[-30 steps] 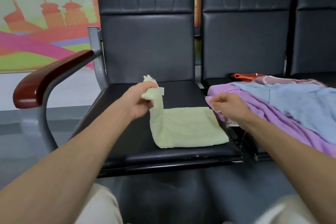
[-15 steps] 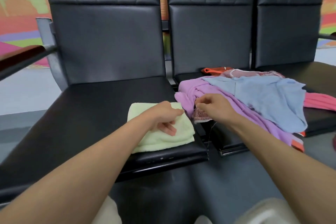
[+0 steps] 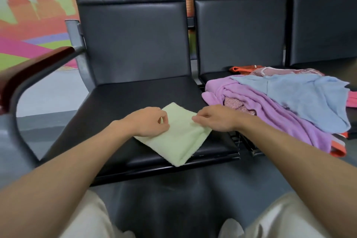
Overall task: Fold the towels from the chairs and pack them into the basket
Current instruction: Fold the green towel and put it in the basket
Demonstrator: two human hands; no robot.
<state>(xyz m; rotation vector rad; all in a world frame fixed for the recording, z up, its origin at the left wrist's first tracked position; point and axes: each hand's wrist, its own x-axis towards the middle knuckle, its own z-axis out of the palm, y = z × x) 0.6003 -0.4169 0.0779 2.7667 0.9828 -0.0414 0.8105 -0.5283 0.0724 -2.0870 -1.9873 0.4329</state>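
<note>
On the black padded seat (image 3: 119, 100) of the left chair lies the folded pale-green towel (image 3: 179, 137), a soft napped square turned cornerwise. The left hand (image 3: 148, 121) pinches its 9 o'clock edge with curled fingers; the right hand (image 3: 216, 118) nips the 2 o'clock edge. At 3 o'clock, the next seat carries a rumpled heap: purple towel (image 3: 286, 121), blue towel (image 3: 309, 98), orange cloth (image 3: 245, 68).

Three black chairs (image 3: 135, 48), one folded green towel (image 3: 179, 137), several heaped unfolded towels (image 3: 280, 106), and two hands (image 3: 148, 121).
</note>
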